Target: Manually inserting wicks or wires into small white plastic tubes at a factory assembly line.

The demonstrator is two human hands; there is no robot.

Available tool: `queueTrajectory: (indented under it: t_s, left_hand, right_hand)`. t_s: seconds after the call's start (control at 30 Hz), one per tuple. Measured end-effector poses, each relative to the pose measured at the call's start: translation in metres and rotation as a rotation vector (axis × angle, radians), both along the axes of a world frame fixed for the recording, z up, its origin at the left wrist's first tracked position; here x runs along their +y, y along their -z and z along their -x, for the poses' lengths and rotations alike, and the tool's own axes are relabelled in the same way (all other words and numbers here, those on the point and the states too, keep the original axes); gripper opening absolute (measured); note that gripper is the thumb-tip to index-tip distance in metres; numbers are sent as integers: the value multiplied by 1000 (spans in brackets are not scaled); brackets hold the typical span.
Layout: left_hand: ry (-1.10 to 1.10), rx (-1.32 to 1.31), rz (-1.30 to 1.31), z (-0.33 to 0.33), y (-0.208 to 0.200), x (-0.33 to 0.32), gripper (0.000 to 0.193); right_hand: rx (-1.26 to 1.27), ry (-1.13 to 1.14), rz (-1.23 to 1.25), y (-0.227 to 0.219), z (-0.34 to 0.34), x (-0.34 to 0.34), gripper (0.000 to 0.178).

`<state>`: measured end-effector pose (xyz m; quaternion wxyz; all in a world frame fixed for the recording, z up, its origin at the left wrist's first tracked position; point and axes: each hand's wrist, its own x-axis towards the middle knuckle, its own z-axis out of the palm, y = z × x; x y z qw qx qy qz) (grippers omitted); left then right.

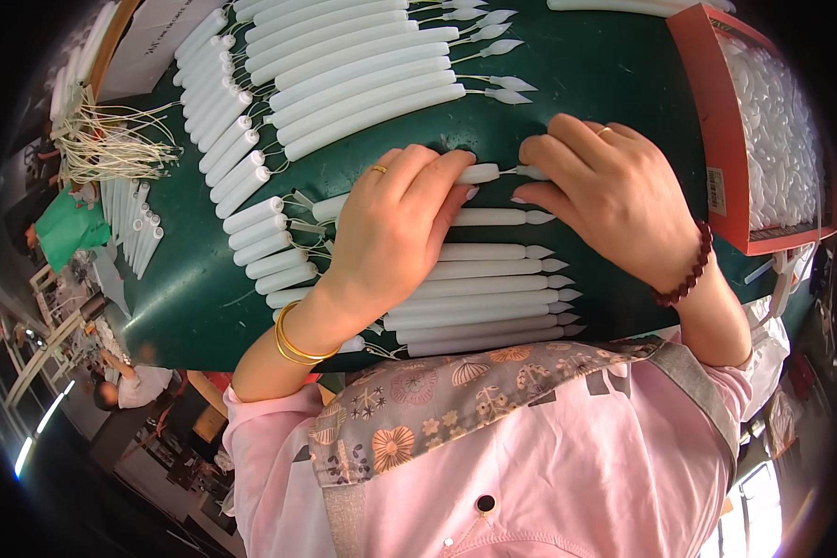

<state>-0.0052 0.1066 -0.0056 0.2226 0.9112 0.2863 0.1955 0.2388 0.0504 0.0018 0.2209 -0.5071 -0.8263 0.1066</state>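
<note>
While pale wires tangle at the green table's far left, rows of white tubes lie above and below my hands; a red box of translucent pieces stands right. Mid-table, my left grip pinches one held tube, long axis crosswise, pointing right; my right grip pinches its flame tip. Fingers hide the tube's middle and much of the tip.
</note>
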Motion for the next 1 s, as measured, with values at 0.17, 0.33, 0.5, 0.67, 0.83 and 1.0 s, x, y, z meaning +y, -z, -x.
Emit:
queueTrajectory:
  t_s: [0.17,0.33,0.5,0.67,0.83,1.0]
  left_hand:
    - [6,-9,34,6,2,-4,24]
    - [27,-20,94,7,1,-3,24]
    - [-11,-54,214,9,-1,-5,23]
    - [40,-55,227,10,1,-2,22]
    - [62,-92,130,7,7,-5,22]
    - [6,-63,257,7,0,-5,20]
  right_hand:
    - [6,58,76,5,2,-6,26]
    - [178,3,157,12,6,-5,25]
    - [210,-39,186,16,3,-2,26]
    - [162,-188,80,24,2,3,29]
    - [132,-234,6,26,7,9,30]
    - [132,-179,15,24,8,13,34]
